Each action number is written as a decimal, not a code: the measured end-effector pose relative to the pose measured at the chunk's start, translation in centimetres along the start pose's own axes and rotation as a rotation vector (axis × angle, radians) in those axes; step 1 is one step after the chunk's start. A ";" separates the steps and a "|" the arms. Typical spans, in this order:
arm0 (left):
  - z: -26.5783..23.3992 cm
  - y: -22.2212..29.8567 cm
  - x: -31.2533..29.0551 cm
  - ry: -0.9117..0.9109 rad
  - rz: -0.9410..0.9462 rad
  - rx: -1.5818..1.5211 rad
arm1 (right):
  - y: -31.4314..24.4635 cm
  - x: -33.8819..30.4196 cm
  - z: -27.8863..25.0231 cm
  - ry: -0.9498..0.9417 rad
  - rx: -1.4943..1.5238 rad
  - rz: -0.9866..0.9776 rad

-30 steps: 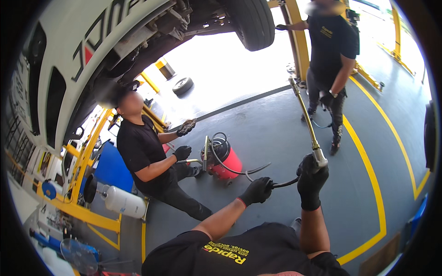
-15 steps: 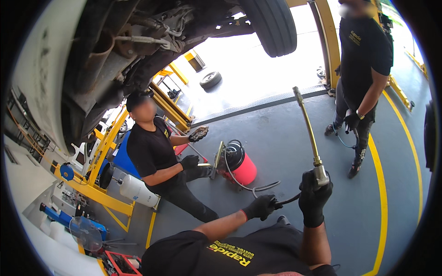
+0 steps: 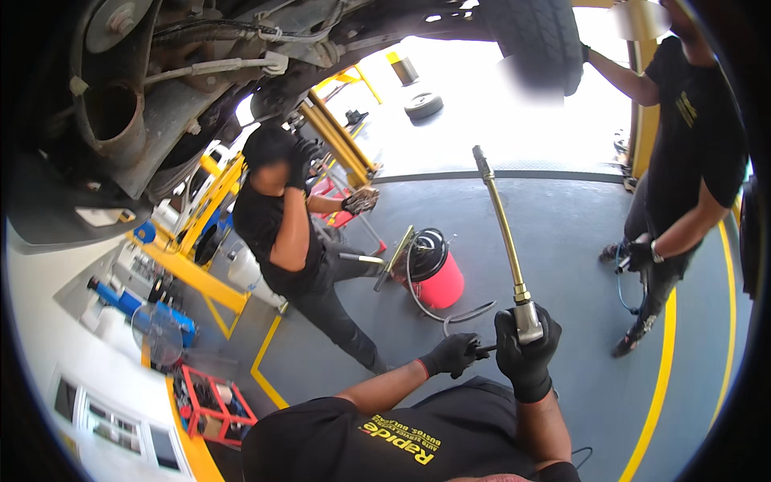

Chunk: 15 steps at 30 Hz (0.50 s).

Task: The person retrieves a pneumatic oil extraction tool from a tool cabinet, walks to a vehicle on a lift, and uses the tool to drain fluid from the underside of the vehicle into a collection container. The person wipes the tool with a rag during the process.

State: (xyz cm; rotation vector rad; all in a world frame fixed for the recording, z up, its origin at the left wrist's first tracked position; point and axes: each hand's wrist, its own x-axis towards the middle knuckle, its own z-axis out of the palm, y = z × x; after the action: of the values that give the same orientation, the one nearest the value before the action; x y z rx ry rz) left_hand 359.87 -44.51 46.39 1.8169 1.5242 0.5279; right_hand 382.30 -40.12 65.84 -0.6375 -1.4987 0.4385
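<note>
One long gold pipe (image 3: 504, 233) points up from our right hand (image 3: 528, 357), leaning a little toward eleven o'clock. Our right hand is at four o'clock from the middle of what we see. It wears a black glove, and its fingers are curled around the silver handle (image 3: 529, 323) at the bottom of the pipe. Our left hand (image 3: 452, 355) is at five o'clock, just beside the right one. It is closed too, and it has hold of a short bit of black hose (image 3: 485, 351) that goes to our right hand.

Near the middle, toward four o'clock, a red bucket (image 3: 442, 283) with a black top stands on the grey floor (image 3: 554, 209). A grey hose (image 3: 478, 312) bends from the bucket toward our left hand.

At nine o'clock a helper (image 3: 277, 229) in black has one glove (image 3: 302, 161) up by the head. At half past two another worker (image 3: 683, 185) stretches one arm (image 3: 622, 76) out to a big tyre (image 3: 530, 40), high up at one o'clock.

The dirty underside of a car (image 3: 193, 96) hangs at ten o'clock. A loose tyre (image 3: 423, 105) lies just past twelve o'clock. Down at half past seven we see a red cart (image 3: 241, 418).
</note>
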 end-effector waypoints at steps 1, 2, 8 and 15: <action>0.4 0.6 0.4 0.000 -0.049 0.012 | 0.7 0.4 -0.5 -0.007 0.004 -0.027; 0.8 1.1 0.7 0.017 -0.085 0.026 | 1.4 0.7 -0.9 -0.007 0.012 -0.053; 3.5 3.9 1.8 0.199 -0.088 0.086 | 4.1 2.0 -3.4 -0.084 0.184 0.069; 5.8 7.1 3.4 0.264 -0.205 0.057 | 6.1 4.4 -5.7 -0.140 0.217 0.120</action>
State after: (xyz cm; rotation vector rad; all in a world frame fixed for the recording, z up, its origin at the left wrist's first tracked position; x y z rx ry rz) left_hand 369.49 -43.15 47.22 1.6578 1.8960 0.6490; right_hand 388.82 -33.30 65.60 -0.5353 -1.5232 0.7400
